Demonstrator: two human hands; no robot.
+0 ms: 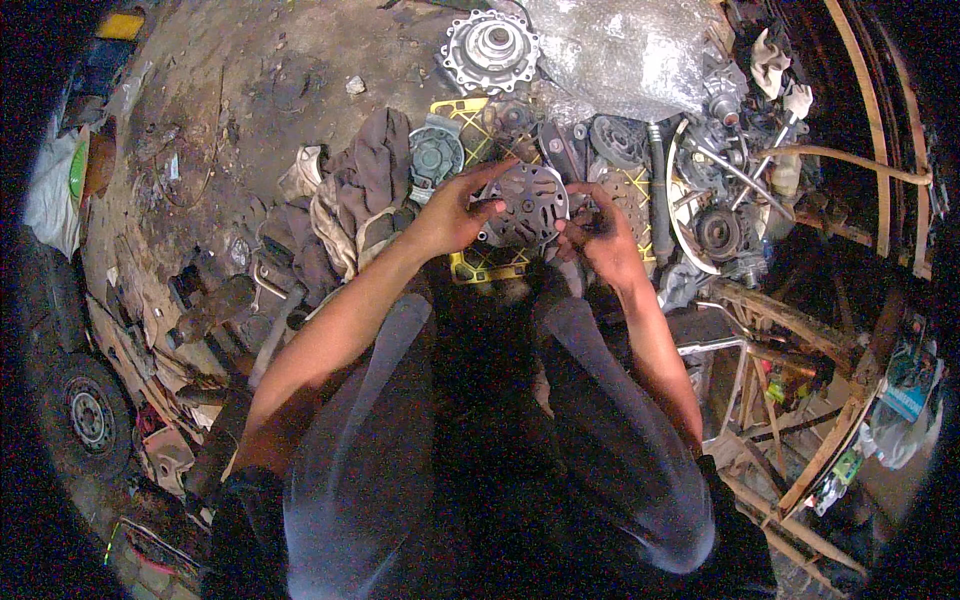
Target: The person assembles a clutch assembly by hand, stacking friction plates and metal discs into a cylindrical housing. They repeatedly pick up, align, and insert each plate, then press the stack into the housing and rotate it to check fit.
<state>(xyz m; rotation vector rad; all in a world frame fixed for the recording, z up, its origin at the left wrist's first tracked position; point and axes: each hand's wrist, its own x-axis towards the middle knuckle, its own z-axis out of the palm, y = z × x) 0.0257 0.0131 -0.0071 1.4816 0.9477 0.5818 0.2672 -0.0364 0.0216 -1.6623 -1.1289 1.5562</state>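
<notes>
Between my two hands, above a yellow crate-like tray (487, 272), is a round grey metal plate (527, 205) with curved slots and small holes. My left hand (457, 215) grips its left edge, thumb on the face. On its right edge my right hand (602, 238) closes with bent fingers. Beyond my left hand lies a round grey-green metal cover (436, 152). A dark, perforated metal plate (626, 210) rests on the tray beside my right hand. What lies directly under the held plate is hidden.
A large silver toothed housing (490, 50) sits on the dirt floor ahead, next to a metallic sheet (625, 60). Crumpled rags (350, 180) lie at left. Metal parts (718, 232) pile up at right beside a wooden frame (790, 320). A wheel (90, 412) stands far left.
</notes>
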